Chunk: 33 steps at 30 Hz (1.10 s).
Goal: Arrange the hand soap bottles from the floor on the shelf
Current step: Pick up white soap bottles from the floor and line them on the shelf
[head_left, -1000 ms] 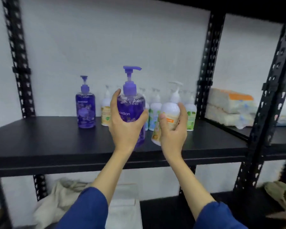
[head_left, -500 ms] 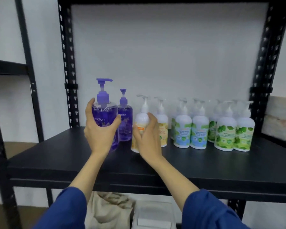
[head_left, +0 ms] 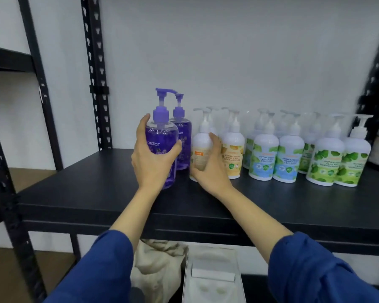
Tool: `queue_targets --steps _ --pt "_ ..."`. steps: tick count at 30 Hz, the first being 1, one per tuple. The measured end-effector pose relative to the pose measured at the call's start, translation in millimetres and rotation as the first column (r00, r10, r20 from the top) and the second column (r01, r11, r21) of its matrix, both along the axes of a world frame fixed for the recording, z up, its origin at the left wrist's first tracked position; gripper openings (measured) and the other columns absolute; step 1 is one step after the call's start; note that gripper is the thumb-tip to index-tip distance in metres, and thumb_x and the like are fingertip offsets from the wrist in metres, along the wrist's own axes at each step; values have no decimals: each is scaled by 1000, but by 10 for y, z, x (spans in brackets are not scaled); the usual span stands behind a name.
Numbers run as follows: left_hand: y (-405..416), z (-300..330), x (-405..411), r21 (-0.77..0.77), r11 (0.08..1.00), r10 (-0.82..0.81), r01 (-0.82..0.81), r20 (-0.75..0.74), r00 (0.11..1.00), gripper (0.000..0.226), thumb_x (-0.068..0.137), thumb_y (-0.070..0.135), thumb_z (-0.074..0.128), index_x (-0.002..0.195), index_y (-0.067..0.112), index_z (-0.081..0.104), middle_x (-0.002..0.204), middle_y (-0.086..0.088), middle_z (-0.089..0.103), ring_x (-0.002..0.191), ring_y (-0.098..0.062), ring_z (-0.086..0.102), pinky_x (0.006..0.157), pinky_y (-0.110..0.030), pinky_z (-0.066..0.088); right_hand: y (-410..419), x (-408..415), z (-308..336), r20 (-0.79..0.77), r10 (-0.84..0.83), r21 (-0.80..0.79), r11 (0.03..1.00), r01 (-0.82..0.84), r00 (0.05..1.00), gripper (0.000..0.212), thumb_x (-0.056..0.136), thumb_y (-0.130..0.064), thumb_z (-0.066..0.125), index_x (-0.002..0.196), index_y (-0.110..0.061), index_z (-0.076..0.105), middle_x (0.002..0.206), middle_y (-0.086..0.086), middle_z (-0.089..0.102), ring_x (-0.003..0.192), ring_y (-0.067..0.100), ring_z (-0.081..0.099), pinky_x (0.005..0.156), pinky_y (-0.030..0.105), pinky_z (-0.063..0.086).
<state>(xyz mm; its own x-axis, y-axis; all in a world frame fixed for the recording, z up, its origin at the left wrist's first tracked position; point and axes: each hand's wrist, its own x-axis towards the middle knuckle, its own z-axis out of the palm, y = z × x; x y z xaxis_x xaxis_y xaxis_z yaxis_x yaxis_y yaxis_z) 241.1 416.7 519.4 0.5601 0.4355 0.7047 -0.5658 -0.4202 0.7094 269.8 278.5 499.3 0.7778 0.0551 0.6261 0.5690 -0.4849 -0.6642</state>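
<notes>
Two pump bottles are in our grip on the matte black shelf (head_left: 96,193): our left hand (head_left: 150,162) wraps a translucent purple bottle (head_left: 161,141), rounded and glossy, while our right hand (head_left: 208,169) curls around a smooth white bottle (head_left: 200,145) just right of it. Behind the purple bottle stands its twin (head_left: 183,136); right of the white one, opaque yellow-labelled and green-labelled bottles (head_left: 288,158) stand in rows.

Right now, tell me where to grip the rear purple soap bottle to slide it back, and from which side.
Grip the rear purple bottle round its wide body from the left front, probably once the left hand moves the front purple bottle aside. It stands upright; the white bottle held by the right hand crowds its right side, and the thin pump neck gives poorer control.
</notes>
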Motion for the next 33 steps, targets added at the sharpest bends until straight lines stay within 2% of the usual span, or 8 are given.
queue_targets --steps 4,7,12,15,19,26,30,33 --pt "-2 -16 -11 -11 1000 -10 10 -4 1000 81 71 39 78 137 44 33 130 8 54 114 -12 54 96 -30 46 -10 6 -3 -35 16 22 1000 -16 999 96 74 3 67 148 -20 11 149 8 23 133 21 32 105 26 30" --pt "-7 -10 -15 -29 999 -17 16 -17 1000 81 72 39 78 138 43 32 130 7 54 112 -10 52 92 -24 41 8 21 -9 -29 -50 -25 998 49 998 97 76 1 69 149 -23 10 148 13 24 132 25 32 103 26 28" --pt "-2 -1 -14 -39 999 -26 25 -4 1000 81 71 38 79 136 45 33 128 9 54 112 -12 55 96 -33 48 58 81 -6 20 -207 -119 971 208 978 93 79 -13 73 148 -27 12 136 19 29 120 33 39 100 37 35" --pt "-5 0 -3 -41 999 -31 32 6 999 81 70 38 79 136 46 33 128 8 55 112 -13 56 95 -37 51 68 92 -5 -9 -165 -103 981 163 986 95 77 -16 73 148 -26 11 139 20 26 125 33 34 105 41 35" --pt "-3 0 19 -43 999 -33 33 9 999 81 70 39 78 137 45 32 127 6 56 111 -15 58 93 -38 52 62 116 -9 19 -92 -57 994 93 996 93 76 -6 70 148 -20 13 143 17 29 127 31 37 103 34 36" --pt "-2 -4 25 -45 999 -30 31 25 999 82 71 40 78 138 41 33 129 8 54 113 -15 56 94 -38 52 80 98 -3 76 -241 -175 952 251 967 91 77 -20 74 147 -25 16 128 19 33 117 35 40 101 42 39" --pt "1 -2 25 -42 998 -35 37 36 999 81 71 40 78 138 40 33 129 8 54 112 -15 56 93 -40 52 119 126 -1 16 -119 -88 989 120 993 99 77 -19 73 149 -23 6 150 18 15 138 35 19 111 49 28" --pt "4 -2 20 -42 998 -35 36 39 999 81 71 38 78 138 40 34 129 8 54 113 -14 56 94 -38 51 104 117 28 -16 -77 -18 997 77 997 96 79 -15 71 149 -23 6 150 15 19 136 29 25 111 41 29"
